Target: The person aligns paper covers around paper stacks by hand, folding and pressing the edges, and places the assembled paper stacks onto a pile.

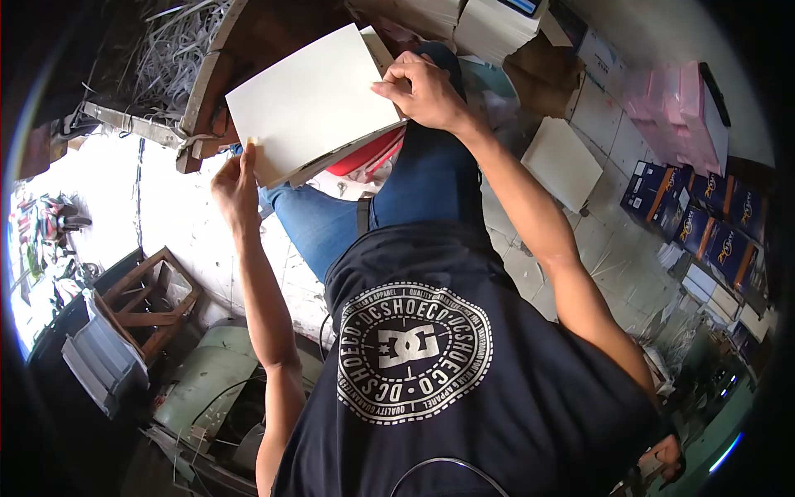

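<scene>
A thick sheaf of white paper sheets [310, 103] is held tilted above my lap. At its lower left corner, my left hand [235, 189] is closed, with the thumb on top and the fingers mostly hidden. My right hand [429, 93] is closed at the right edge, its thumb and curled fingers at the sheets. Along the lower edge several layers show slightly apart. Beneath the sheaf, part of a red object [368, 156] shows between my jeans-covered legs [431, 178]; its kind is hidden.
Shredded paper strips [186, 50] lie by a wooden frame [199, 108] at upper left. Paper stacks [497, 29] stand at top right. A paper pile [561, 164] rests on the tiled floor. Pink-wrapped bundles [667, 112] and dark blue boxes [704, 211] line the right. A green machine [207, 373] stands lower left.
</scene>
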A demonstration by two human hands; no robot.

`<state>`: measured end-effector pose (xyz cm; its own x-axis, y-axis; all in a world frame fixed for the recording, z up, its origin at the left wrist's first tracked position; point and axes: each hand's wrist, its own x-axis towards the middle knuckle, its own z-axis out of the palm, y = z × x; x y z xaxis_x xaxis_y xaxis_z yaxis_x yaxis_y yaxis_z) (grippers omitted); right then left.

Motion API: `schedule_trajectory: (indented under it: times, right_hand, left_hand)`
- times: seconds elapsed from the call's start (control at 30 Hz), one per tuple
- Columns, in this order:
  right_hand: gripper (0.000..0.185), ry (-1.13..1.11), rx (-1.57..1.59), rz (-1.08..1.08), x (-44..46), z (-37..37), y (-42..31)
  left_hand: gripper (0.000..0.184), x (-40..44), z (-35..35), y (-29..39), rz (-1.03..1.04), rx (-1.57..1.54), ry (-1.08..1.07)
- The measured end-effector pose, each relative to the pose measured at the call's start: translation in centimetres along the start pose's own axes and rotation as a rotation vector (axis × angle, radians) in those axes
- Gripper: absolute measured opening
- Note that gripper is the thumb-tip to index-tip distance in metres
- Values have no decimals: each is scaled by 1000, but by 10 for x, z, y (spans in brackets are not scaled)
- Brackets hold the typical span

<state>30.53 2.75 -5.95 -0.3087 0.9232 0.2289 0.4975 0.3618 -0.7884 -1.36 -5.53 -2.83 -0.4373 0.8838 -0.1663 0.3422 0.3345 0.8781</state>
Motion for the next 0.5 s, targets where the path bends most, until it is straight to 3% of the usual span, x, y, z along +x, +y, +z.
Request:
schedule_trajectory:
  times: [0.5]
  right_hand:
    - [31,31,62,-52,0,1,5]
  left_hand:
    - [33,-3,4,0,3,-63,2]
